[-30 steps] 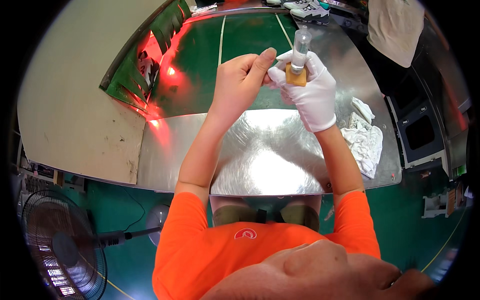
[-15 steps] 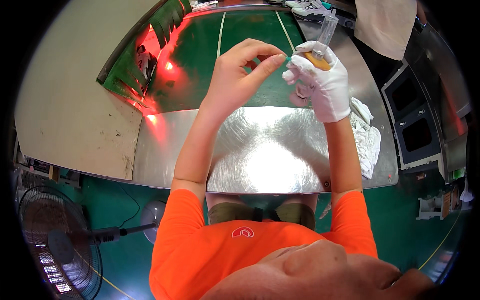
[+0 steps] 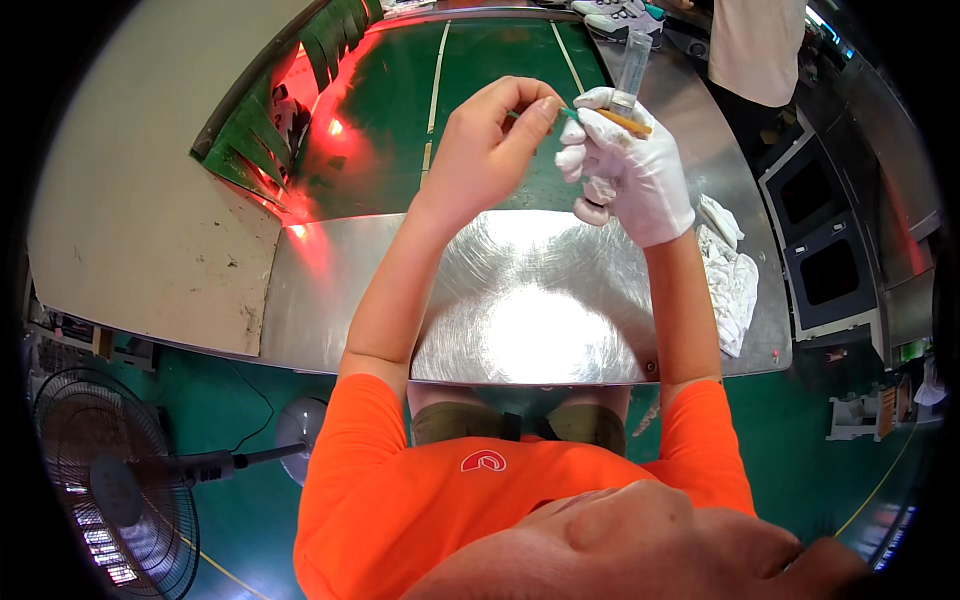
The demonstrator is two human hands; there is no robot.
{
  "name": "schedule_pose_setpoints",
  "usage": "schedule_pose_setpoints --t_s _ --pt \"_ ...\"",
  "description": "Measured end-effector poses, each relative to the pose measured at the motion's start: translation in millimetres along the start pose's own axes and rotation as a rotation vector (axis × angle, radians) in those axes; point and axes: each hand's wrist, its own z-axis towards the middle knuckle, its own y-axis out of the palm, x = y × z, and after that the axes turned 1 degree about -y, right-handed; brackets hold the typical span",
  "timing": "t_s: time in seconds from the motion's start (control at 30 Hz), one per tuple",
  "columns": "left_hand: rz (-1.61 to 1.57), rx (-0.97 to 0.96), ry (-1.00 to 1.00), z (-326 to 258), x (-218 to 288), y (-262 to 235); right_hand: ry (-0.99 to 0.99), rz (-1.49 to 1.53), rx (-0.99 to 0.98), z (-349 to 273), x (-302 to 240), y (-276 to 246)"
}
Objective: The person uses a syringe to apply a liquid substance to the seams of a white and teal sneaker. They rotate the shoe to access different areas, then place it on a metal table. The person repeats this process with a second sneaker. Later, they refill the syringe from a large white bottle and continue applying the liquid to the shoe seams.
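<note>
My bare left hand (image 3: pixel 490 140) pinches a small green piece (image 3: pixel 569 113) between thumb and forefinger, close to the fingertips of my other hand. A white glove covers my right hand (image 3: pixel 640 175), whose fingers are closed round a clear plastic tube (image 3: pixel 631 72) that points up and away. At the tube's base, a flat yellow piece (image 3: pixel 625 122) lies nearly edge-on against the glove. Whether the green piece joins the tube is hidden by the gloved fingers. Both hands are held above the far part of the bench.
Beneath my hands are a steel worktop (image 3: pixel 540 290) and a green belt (image 3: pixel 500 60) with pale tape lines. White gloves (image 3: pixel 728 280) lie at the right. Shoes (image 3: pixel 622 22) stand at the back. Green strip flaps (image 3: pixel 255 140) edge a red-lit opening. A fan (image 3: pixel 115 490) stands lower left.
The clear tube has tilted and shifted slightly left, turning the yellow piece from face-on to nearly edge-on. My left hand has rotated slightly, still pinching. The pale cloth at upper right has moved left.
</note>
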Motion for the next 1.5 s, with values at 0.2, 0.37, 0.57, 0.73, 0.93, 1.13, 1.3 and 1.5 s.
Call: schedule_pose_setpoints --t_s 0.2,0.37,0.57,0.73,0.93,1.13,1.3,1.5 --pt "-0.378 -0.016 -0.171 5.8 -11.9 -1.0 -0.017 -0.072 0.020 -0.7 -3.7 3.4" --pt "-0.485 0.003 -0.182 8.7 -19.0 -0.9 -0.075 -0.159 0.107 -1.3 -6.9 5.4" --pt "-0.188 0.083 -0.076 2.9 -13.3 4.4 -0.037 -0.227 0.168 -2.9 -5.4 9.4" --pt "0.392 0.263 0.421 -0.5 -9.0 15.8 -0.104 -0.170 0.178 -3.3 2.2 9.4" --pt "0.584 0.381 0.535 2.9 -12.3 9.7 -0.036 -0.117 0.130 -1.2 1.0 4.9" --pt "0.431 0.302 0.251 4.5 -8.9 -2.3 -0.109 -0.290 0.140 3.2 -0.4 2.1" --pt "0.518 0.192 0.321 2.6 -8.3 1.6 -0.267 -0.379 0.122 7.5 14.6 4.7" --pt "0.463 0.161 0.287 -1.3 -0.1 5.9 -0.254 -0.395 0.137 5.5 16.4 5.5"
